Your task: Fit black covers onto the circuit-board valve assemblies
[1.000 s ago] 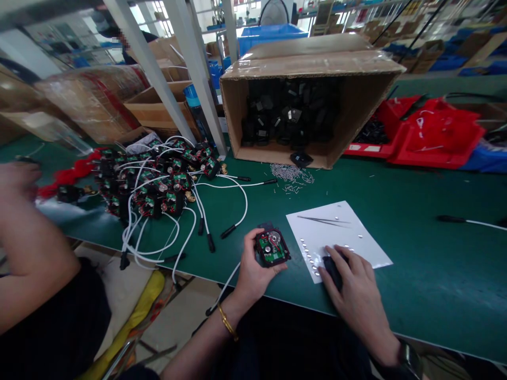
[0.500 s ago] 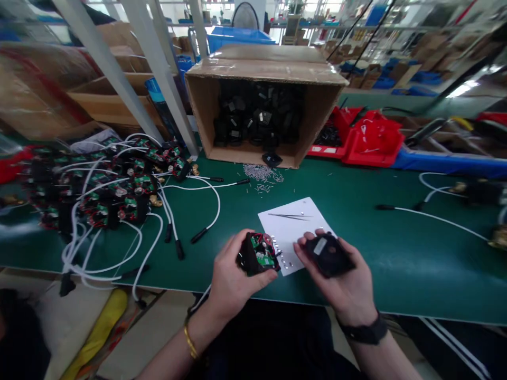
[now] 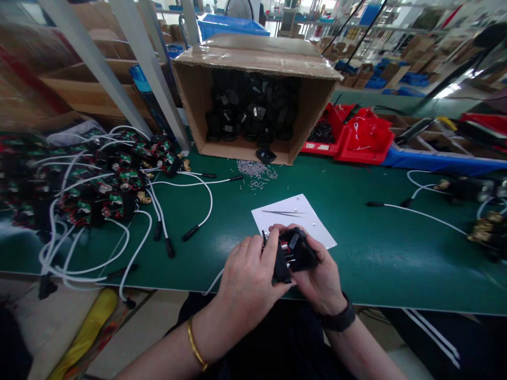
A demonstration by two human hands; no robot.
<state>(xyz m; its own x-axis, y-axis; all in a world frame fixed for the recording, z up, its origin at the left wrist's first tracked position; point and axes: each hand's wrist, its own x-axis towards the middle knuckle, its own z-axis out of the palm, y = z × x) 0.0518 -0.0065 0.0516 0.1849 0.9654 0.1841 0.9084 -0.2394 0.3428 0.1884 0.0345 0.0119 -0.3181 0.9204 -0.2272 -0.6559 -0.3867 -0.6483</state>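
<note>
My left hand (image 3: 249,269) is closed around a black housing with a circuit board (image 3: 282,264), which is tilted so its inside faces right. In my right hand (image 3: 322,279) is a black plastic cover (image 3: 303,250), its hollow side turned toward the housing. The two parts meet or nearly meet at an angle, with red wires showing in the gap. A white cable (image 3: 214,281) trails below my left hand. Just beyond my hands lies a white paper sheet (image 3: 320,232) with tweezers (image 3: 283,213) and a few small shiny pieces on it.
A cardboard box (image 3: 257,58) of black covers stands on its side behind a pile of small screws (image 3: 253,170). Wired units (image 3: 119,203) with white cables crowd the left. Red bins (image 3: 366,137) stand back right; more cabled units (image 3: 483,227) lie far right.
My hands have come together, bringing the housing and the cover from apart to close against each other. The housing has turned so its circuit board faces the cover. The view has shifted slightly.
</note>
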